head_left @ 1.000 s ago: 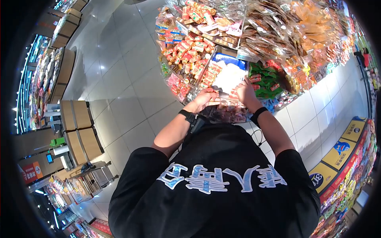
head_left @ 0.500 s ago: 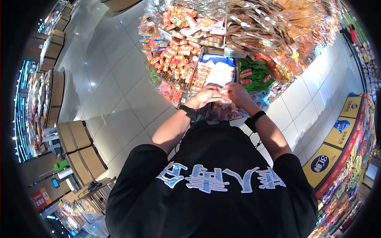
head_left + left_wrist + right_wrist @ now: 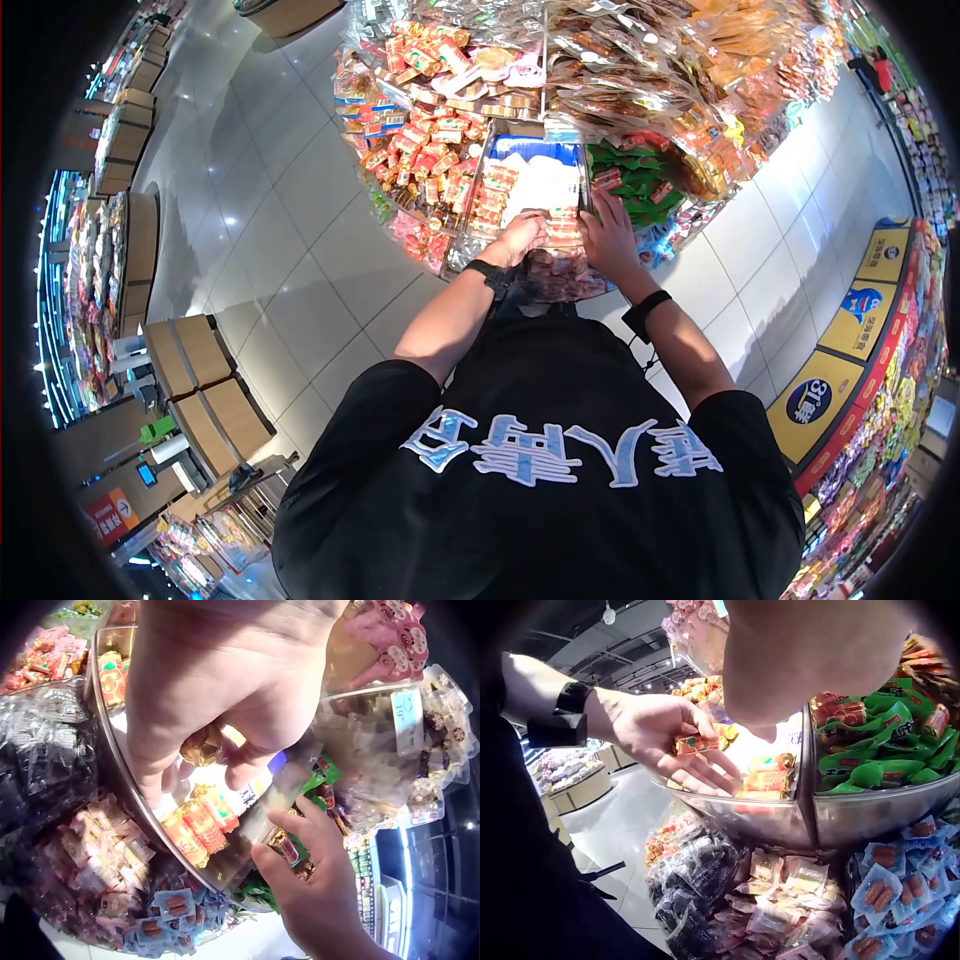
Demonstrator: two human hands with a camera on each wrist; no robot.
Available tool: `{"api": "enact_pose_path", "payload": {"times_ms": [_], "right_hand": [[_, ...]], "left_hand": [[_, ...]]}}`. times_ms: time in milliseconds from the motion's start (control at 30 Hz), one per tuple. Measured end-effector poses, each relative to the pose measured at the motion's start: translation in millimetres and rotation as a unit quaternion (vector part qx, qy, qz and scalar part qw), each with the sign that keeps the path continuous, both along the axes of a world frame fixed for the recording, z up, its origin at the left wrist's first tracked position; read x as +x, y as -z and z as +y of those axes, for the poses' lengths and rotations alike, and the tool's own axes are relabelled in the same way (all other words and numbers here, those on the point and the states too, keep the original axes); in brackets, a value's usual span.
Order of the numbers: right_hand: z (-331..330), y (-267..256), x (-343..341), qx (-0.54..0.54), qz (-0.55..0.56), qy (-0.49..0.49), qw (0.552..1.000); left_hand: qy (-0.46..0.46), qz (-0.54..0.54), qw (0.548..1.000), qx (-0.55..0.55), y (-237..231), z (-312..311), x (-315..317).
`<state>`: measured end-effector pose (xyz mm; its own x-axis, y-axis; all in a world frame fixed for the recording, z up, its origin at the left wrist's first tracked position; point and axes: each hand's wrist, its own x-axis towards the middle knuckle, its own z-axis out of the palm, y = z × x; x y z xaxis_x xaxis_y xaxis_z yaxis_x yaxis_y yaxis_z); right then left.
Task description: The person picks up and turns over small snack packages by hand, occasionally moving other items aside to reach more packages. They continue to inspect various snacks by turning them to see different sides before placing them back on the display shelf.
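My left hand (image 3: pixel 522 236) is over the front of a clear bin (image 3: pixel 739 810). It holds a cylindrical sweet in a red and gold wrapper (image 3: pixel 697 742), whose twisted gold end shows between thumb and fingers in the left wrist view. Matching wrapped sweets (image 3: pixel 199 825) lie side by side in the bin below, against its curved front wall. My right hand (image 3: pixel 608 238) is by the divider (image 3: pixel 807 769) at the bin's right side, fingers extended and apart, holding nothing. In the right wrist view it is a large blurred shape at the top.
Green packets (image 3: pixel 885 742) fill the compartment to the right. Loose red-wrapped sweets (image 3: pixel 425 150) are heaped to the left. Below the bin lie pink (image 3: pixel 780 900), dark (image 3: pixel 694 877) and blue packets (image 3: pixel 889 892). Brown packets (image 3: pixel 630 70) are piled behind, and tiled floor (image 3: pixel 290 200) surrounds the display.
Half a second ago both hands met at the bin's front edge. Now they are apart: the right has moved right to the divider, and the left is over the row of sweets.
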<state>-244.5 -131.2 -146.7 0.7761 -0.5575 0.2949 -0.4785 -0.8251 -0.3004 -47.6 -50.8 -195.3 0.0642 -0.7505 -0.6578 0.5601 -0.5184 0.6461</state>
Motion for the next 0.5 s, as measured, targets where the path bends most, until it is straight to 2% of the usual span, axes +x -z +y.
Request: {"api": "enact_pose_path", "payload": {"times_ms": [67, 133, 233, 333, 500], "right_hand": [[3, -2, -12, 0.019, -0.011, -0.001, 1.0], [8, -11, -23, 0.038, -0.005, 0.002, 0.999], [12, -12, -39, 0.074, -0.018, 0.022, 0.997], [10, -6, -52, 0.07, -0.028, 0.023, 0.997], [10, -8, -63, 0.085, -0.043, 0.032, 0.995]], "left_hand": [[-0.001, 0.007, 1.0, 0.008, -9, -3, -6], [0.013, 0.031, 0.999, -0.012, -1, -5, -10], [0.021, 0.009, 1.0, -0.009, 8, -8, -12], [0.03, -0.031, 0.999, -0.001, 9, -11, -11], [0.005, 0.004, 1.0, -0.001, 1, -15, -18]]}}
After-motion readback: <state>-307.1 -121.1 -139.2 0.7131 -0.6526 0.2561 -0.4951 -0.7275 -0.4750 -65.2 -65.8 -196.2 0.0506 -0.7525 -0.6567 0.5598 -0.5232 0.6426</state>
